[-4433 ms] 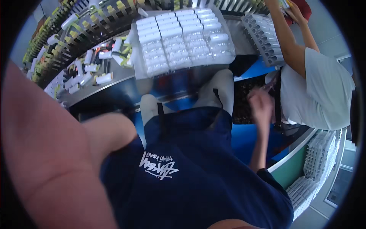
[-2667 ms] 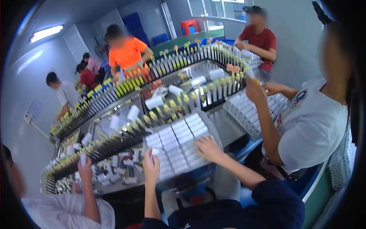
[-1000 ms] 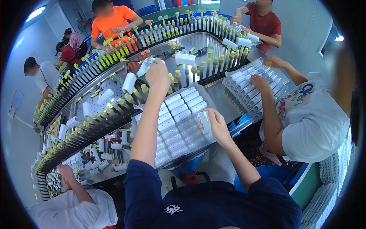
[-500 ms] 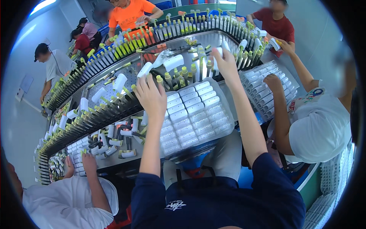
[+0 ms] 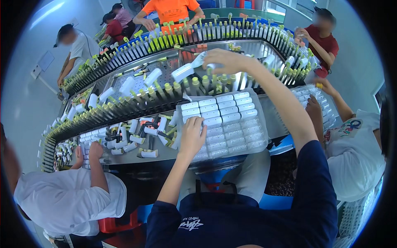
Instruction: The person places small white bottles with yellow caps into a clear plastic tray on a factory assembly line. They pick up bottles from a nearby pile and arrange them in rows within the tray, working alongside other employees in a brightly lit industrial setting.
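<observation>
1. Far left of the frame: a co-worker in a white shirt [image 5: 66, 202] leans in at the lower left, one hand among loose white tubes [image 5: 124, 144] scattered on the metal bench [image 5: 165, 155].

2. Left of centre: a curved conveyor [image 5: 124, 103] sweeps from the lower left up toward the top, its pegs carrying upright green-capped tubes [image 5: 167, 87].

3. Centre now: the person's left hand [image 5: 192, 136] lies on the near left corner of the clear plastic tray [image 5: 254, 124], fingers spread flat over the rows of white tubes in the tray [image 5: 219, 111]. It presses rather than grips; nothing is closed in it.

4. That tray sits in the middle of the frame, just below the conveyor, most of its pockets filled.

5. Just above centre: the right hand [image 5: 227, 62] is stretched out over the conveyor, fingers curled around a white tube [image 5: 194, 66] that pokes out to the left of the fist. It is a narrow, closed hold on that tube.

6. Handling, as I judge it: these tubes look light, smooth, rigid plastic, probably a bit slippery, so a pinch around the mid-body seems the safest hold. The thin clear tray looks flexible, so it likely wants support from underneath or along both edges.

7. Right side: a second tray of tubes [image 5: 318, 103] lies before a co-worker in a white printed shirt [image 5: 355, 157], whose hands work over it.

8. Upper right: a person in a dark red shirt [image 5: 324, 45] stands beyond the conveyor.
</observation>
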Available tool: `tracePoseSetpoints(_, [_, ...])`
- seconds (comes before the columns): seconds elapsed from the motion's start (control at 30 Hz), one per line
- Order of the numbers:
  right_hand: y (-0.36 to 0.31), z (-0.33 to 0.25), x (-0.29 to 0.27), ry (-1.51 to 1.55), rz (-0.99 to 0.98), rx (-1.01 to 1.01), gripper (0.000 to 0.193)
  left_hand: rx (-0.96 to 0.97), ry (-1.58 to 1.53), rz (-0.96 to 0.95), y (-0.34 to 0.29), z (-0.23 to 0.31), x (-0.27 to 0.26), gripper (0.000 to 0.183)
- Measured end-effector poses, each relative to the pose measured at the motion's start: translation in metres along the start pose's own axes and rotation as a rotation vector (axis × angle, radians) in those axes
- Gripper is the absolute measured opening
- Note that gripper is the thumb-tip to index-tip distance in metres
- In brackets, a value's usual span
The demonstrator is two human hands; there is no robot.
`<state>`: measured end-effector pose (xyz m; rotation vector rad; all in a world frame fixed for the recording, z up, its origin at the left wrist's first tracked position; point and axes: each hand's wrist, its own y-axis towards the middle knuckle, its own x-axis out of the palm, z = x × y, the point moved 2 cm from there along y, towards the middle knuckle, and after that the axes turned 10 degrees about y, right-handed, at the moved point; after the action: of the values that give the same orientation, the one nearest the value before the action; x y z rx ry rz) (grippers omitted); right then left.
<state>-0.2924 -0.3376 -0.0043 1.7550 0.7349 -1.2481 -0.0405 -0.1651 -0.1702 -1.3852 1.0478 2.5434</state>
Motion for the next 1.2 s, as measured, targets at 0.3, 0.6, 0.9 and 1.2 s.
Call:
tracePoseSetpoints(0.3, [0.064, -0.037, 0.092, 0.003, 0.439, 0.167, 0.053, 0.104, 0.243, -0.141, 0.017, 0.005, 0.043, 0.028])
tracePoseSetpoints(0.6, [-0.006, -0.133, 0.120, 0.311, 0.720, 0.158, 0.051, 0.082, 0.061, -0.045, 0.044, 0.000, 0.080, 0.036])
tracePoseSetpoints(0.9, [-0.167, -0.128, 0.197, 0.178, 0.609, 0.743, 0.033, 0.188, 0.183, -0.156, 0.033, 0.015, 0.063, 0.036])
tracePoseSetpoints(1.2, [-0.150, -0.128, 0.189, 0.091, 0.559, 0.755, 0.036, 0.022, -0.053, 0.086, 0.047, 0.012, 0.092, 0.032])
